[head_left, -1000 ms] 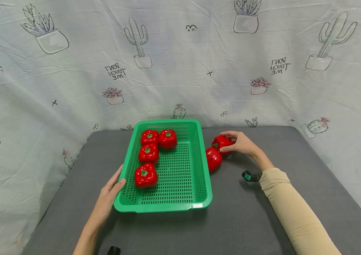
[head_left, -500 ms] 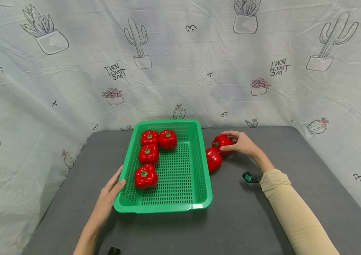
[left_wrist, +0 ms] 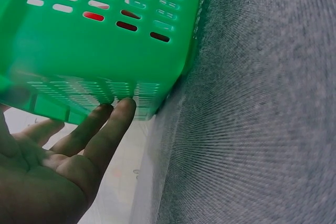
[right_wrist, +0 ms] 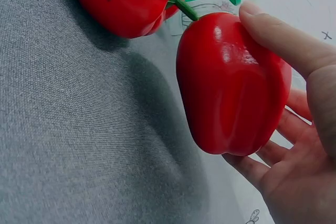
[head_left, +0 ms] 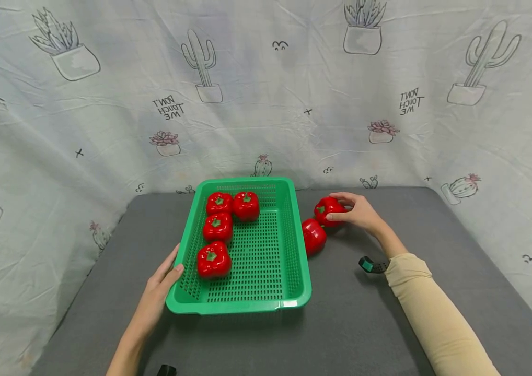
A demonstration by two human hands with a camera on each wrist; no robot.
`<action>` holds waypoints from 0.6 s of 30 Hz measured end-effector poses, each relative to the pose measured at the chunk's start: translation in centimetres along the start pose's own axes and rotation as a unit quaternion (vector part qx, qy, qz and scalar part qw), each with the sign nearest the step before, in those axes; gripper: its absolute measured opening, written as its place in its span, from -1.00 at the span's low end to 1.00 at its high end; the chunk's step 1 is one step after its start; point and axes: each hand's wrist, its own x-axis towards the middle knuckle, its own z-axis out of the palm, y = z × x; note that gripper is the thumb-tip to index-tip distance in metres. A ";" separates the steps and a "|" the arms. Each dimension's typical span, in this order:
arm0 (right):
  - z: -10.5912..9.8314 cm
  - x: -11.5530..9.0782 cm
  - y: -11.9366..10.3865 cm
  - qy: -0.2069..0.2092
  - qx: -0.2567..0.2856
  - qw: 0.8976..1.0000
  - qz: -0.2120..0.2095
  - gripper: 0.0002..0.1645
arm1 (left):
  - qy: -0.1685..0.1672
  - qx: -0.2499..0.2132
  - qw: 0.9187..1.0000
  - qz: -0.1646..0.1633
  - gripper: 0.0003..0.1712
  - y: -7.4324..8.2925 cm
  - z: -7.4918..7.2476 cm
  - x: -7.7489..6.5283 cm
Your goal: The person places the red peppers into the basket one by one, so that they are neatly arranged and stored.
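Observation:
A green plastic basket [head_left: 298, 250] with slotted walls stands on the grey table, with several red bell peppers [head_left: 214, 259] along its left and far side. My left hand [head_left: 158, 284] holds the basket's left edge, thumb at the rim; in the left wrist view its fingers [left_wrist: 113, 129] lie against the outer wall. Right of the basket, my right hand [head_left: 357, 211] grips a red bell pepper [right_wrist: 231, 85], thumb on one side and fingers round the other. Another bell pepper [head_left: 313, 237] lies between it and the basket, close to the held pepper's green stem.
The grey table [head_left: 341, 324] reaches back to a white cloth [head_left: 266, 104] printed with cacti. A black wrist strap [head_left: 373, 265] with a green part sits at my right wrist. Part of a black item [head_left: 167, 370] shows by my left wrist.
My right hand has shifted slightly to the right with its bell pepper, away from the neighbouring pepper. The left hand keeps its hold on the basket.

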 end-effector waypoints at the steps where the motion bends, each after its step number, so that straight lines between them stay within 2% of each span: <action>1: -0.1 -0.1 0.0 0.005 0.003 1.000 0.000 -0.20 | 0.000 0.000 1.000 0.002 -0.37 0.0 0.0 0.0; 13: 0.1 -0.9 -0.8 0.044 0.020 0.999 0.005 -0.17 | 0.001 -0.001 1.000 -0.002 -0.36 -0.4 0.0 0.2; 18: 0.4 -1.2 -1.4 0.080 0.025 0.996 -0.005 -0.19 | 0.001 0.001 1.000 -0.002 -0.37 -0.5 -0.1 0.2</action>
